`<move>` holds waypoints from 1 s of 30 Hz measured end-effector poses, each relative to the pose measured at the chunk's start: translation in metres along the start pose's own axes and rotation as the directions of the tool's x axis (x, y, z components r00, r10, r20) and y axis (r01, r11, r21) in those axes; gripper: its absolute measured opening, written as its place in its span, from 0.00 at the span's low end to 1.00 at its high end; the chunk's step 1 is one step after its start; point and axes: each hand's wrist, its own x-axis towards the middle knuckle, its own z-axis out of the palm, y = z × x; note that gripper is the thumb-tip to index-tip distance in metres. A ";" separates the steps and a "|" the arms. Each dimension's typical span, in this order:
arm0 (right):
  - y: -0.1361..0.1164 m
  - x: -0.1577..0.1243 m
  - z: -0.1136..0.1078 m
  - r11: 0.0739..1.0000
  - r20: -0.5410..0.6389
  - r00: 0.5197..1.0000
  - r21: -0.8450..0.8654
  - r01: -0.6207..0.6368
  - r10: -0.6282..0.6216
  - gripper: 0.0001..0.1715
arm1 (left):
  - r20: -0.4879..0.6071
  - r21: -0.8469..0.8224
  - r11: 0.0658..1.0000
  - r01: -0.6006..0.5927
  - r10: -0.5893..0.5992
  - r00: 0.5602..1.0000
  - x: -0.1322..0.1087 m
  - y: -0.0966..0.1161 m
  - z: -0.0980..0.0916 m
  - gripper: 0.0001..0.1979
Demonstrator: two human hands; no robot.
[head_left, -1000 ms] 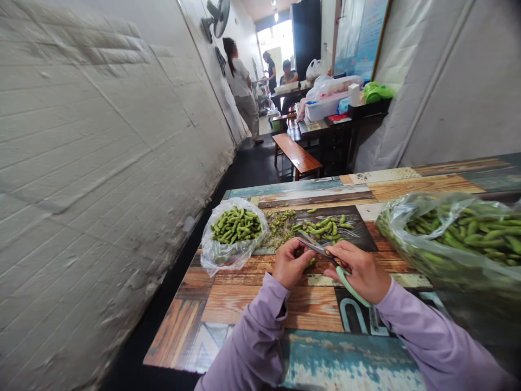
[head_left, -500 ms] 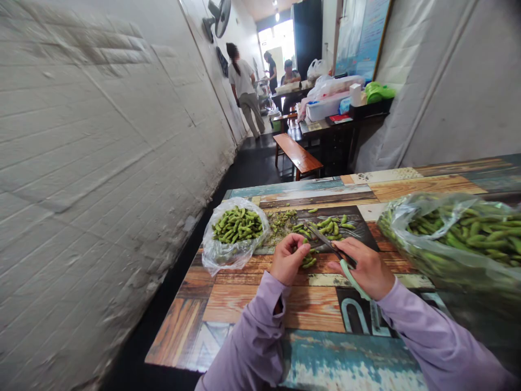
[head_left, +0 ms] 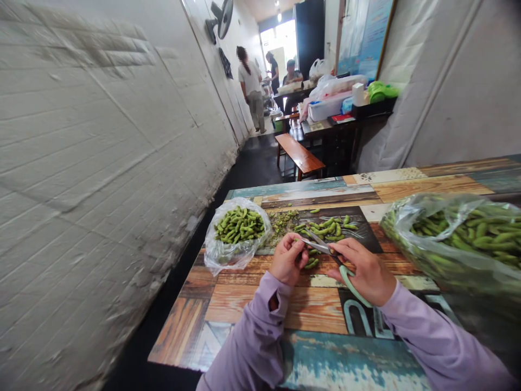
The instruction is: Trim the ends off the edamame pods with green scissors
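My left hand (head_left: 287, 260) is closed in a pinch on a green edamame pod (head_left: 297, 239), mostly hidden by the fingers. Scissors (head_left: 349, 279) with pale green handles are in my right hand (head_left: 369, 272). Their blades stand apart, one reaching to the left fingertips at the pod. Just beyond both hands, several loose pods (head_left: 332, 227) lie on the table. Left of them is a small pile of trimmed bits (head_left: 280, 224). A clear plastic bag (head_left: 222, 259) full of pods stands farther left. At the right a larger clear bag (head_left: 423, 241) also holds many pods.
The table (head_left: 244, 309) has a patchwork wood pattern. Along the left runs a white brick wall (head_left: 101, 190). Beyond the table are a wooden bench (head_left: 300, 153) and a side table with a plastic bin (head_left: 325, 110) and bags. Several people (head_left: 253, 89) are farther back.
The scissor blades have swung left and opened, so that one now reaches my left fingertips. My left hand has turned slightly. In the background, the standing person has shifted a little.
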 end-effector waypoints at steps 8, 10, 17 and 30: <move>-0.003 0.001 -0.002 0.999 -0.011 1.000 -0.037 -0.009 0.008 0.26 | 0.002 -0.059 0.998 0.010 -0.010 1.000 -0.001 0.002 0.002 0.19; -0.004 0.001 -0.002 1.000 -0.014 1.000 -0.031 -0.003 0.002 0.26 | 0.007 -0.063 0.998 0.018 -0.018 1.000 -0.001 0.002 0.002 0.19; -0.005 0.001 -0.002 0.999 -0.022 0.999 -0.002 0.032 -0.032 0.25 | 0.036 -0.043 0.999 0.030 -0.029 0.999 -0.003 -0.005 0.005 0.20; -0.006 0.001 -0.004 0.999 0.005 1.000 -0.029 0.030 -0.029 0.25 | 0.029 0.010 0.997 0.078 -0.078 0.997 -0.005 -0.005 0.007 0.21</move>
